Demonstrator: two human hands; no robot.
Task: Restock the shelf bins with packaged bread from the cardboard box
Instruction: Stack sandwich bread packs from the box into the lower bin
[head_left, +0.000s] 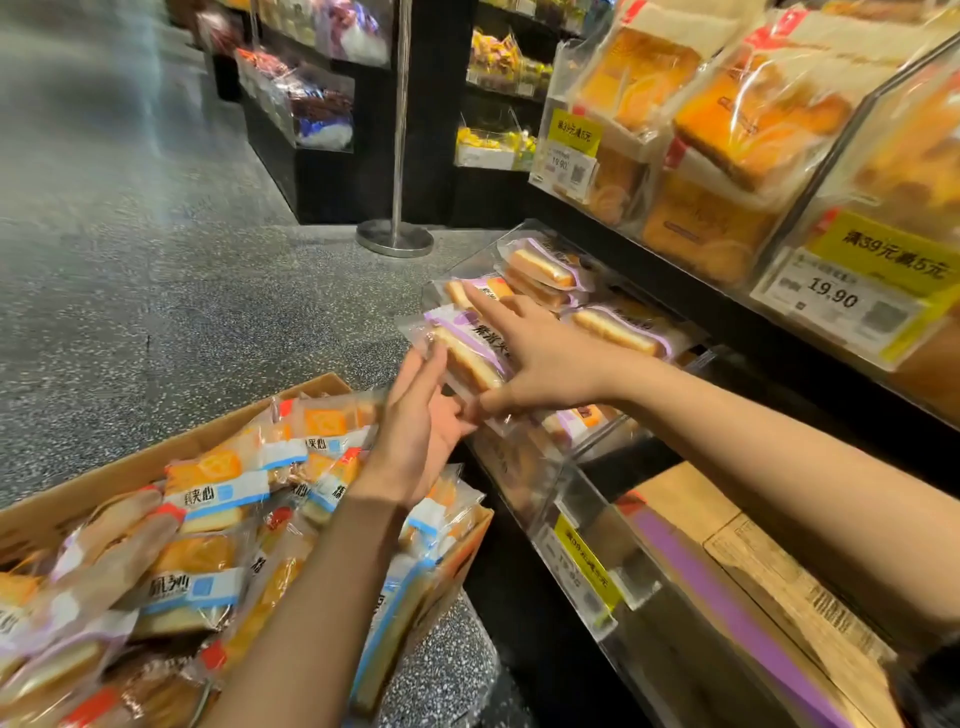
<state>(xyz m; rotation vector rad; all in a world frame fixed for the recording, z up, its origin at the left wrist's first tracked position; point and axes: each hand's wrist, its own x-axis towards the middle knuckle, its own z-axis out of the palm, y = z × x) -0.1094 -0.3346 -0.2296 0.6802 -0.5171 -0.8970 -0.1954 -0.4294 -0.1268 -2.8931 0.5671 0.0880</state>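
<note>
A purple-labelled bread packet (462, 348) lies at the front lip of the clear low shelf bin (524, 457). My right hand (540, 364) rests on it, index finger stretched out and thumb tucked under its near edge. My left hand (415, 421) is flat with straight fingers against the packet's left end. More purple packets (618, 325) lie in the bin behind. The cardboard box (171, 457) at lower left is piled with orange-and-blue bread packets (223, 483).
An upper shelf on the right holds large toast loaves (737, 119) behind a yellow price tag (857, 275). A metal pole with a round base (395, 236) stands on the speckled floor. A closed carton (769, 571) sits under the bin. Dark snack shelves (317, 104) line the aisle.
</note>
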